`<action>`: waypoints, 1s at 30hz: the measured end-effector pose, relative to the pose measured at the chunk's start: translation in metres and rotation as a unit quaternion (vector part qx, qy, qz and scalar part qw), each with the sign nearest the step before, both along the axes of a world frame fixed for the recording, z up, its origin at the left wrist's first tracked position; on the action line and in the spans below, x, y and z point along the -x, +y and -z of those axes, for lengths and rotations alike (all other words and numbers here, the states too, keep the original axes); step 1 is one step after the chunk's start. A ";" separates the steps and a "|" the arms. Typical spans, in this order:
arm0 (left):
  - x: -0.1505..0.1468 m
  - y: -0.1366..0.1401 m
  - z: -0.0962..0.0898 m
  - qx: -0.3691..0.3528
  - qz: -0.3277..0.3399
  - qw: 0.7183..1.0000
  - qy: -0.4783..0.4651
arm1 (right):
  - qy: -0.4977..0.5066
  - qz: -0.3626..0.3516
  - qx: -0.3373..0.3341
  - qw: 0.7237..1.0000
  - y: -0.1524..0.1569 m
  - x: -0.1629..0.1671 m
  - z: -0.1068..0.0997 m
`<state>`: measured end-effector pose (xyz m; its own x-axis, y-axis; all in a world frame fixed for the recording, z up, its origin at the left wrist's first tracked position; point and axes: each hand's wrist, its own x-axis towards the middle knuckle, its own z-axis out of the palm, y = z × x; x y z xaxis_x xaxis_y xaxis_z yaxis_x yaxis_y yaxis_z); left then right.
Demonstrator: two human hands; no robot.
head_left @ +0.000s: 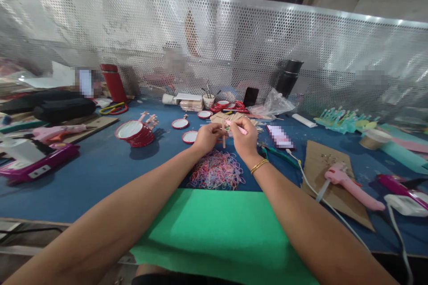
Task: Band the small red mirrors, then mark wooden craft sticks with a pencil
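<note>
Between the finger and thumb of my left hand [207,138], a small wooden craft stick [224,141] is held upright. My right hand [246,139] is closed around a pink pen [241,130], its tip close to the stick; whether they touch is too small to tell. Just below both hands lies a heap of thin, multicoloured rubber bands [217,171]. Behind my fingers, flat wooden sticks [214,118] are spread on the table, partly hidden. A green sheet [217,227] covers the front edge and my lap.
On the blue table [100,178] sit a stack of red-rimmed round pieces [138,138], a phone [281,136], a pink glue gun [354,187] on cardboard [312,160], a red flask [113,82] and a purple power strip [43,162]. A perforated metal screen [150,31] stands behind.
</note>
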<state>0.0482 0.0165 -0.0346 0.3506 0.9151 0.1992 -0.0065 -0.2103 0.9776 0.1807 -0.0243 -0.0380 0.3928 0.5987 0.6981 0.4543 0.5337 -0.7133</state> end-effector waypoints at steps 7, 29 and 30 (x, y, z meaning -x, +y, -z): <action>0.000 -0.002 0.000 0.001 0.005 1.000 -0.017 | -0.007 -0.026 -0.002 1.000 -0.005 0.005 -0.004; -0.001 0.002 0.004 0.005 0.007 1.000 -0.022 | -0.013 -0.010 -0.001 1.000 -0.006 0.005 -0.005; -0.001 0.002 0.004 0.005 0.007 1.000 -0.021 | -0.014 -0.013 -0.002 1.000 -0.006 0.005 -0.005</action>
